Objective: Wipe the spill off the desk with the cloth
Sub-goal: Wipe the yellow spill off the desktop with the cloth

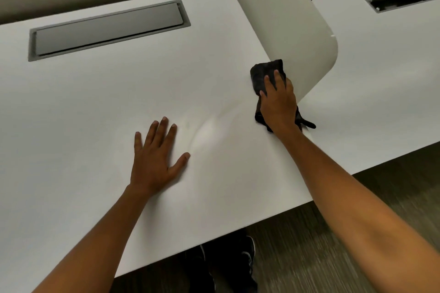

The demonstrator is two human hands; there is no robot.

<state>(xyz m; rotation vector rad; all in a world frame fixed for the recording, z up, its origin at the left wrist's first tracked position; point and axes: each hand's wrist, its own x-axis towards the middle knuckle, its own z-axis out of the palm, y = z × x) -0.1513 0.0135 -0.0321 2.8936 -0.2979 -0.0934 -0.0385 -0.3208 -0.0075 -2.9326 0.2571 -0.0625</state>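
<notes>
Crumpled dark cloth (266, 74) at white desk's (95, 102) right edge

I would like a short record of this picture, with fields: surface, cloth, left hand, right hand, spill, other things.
surface: white desk, with a closed grey cable hatch near its back
cloth: dark cloth, on the desk near its right edge, beside the white divider
left hand: left hand lies flat on the desk, fingers spread, holds nothing
right hand: right hand presses on the cloth
spill: faint streaks between the hands
other things: second desk to the right, its hatch open
</notes>
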